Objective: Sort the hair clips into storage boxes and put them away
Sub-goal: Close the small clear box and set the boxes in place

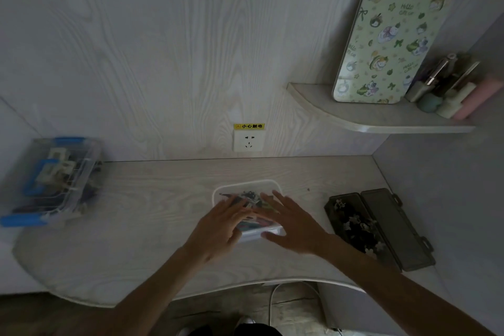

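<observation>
A small clear plastic box [246,185] filled with mixed hair clips [250,197] sits mid-desk. My left hand [218,226] lies flat on its left side, fingers straight over the clips. My right hand [293,224] rests on its right side, fingers spread and straight. A dark flat case [381,226] lies open at the right with small pale clips in its left half. A clear storage box with blue latches [51,180] stands at the far left, holding larger clips.
The pale wood desk [152,213] meets a wall with a socket [248,140]. A corner shelf [381,117] at upper right carries a patterned green tin [390,41] and small bottles. A white cable [272,305] hangs under the desk's front edge.
</observation>
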The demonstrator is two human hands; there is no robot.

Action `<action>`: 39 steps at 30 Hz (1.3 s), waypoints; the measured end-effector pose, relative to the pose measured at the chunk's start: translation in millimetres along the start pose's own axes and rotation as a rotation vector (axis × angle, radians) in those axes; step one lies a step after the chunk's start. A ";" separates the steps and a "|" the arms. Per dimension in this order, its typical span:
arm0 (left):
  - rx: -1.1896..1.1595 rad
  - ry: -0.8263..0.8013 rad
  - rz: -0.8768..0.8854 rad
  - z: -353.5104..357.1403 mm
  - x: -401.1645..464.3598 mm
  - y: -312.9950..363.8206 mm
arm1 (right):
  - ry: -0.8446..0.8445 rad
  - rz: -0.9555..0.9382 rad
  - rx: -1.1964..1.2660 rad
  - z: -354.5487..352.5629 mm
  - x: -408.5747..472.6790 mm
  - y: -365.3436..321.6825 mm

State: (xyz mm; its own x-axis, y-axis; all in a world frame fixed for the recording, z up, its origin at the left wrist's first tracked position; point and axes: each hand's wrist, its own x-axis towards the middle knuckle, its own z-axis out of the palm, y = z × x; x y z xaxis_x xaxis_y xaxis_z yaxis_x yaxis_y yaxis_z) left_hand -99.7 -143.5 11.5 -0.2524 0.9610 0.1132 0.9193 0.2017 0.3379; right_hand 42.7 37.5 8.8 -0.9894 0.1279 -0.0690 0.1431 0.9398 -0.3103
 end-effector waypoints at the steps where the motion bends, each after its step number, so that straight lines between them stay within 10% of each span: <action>1: 0.055 0.005 0.022 6.6 -5.2 -2.1 | 0.019 -0.022 -0.032 1.5 -2.1 3.0; 39: 0.578 0.200 0.276 53.9 -16.7 -32.5 | 0.326 -0.222 -0.538 43.1 -8.7 19.6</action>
State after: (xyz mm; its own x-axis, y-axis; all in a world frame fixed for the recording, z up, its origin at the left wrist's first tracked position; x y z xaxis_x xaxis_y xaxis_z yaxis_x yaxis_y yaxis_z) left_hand -109.1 -155.9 -51.7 0.0149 0.9496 0.3132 0.9578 0.0763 -0.2770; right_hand 55.3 41.1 -37.6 -0.9630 -0.0768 0.2583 -0.0137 0.9712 0.2379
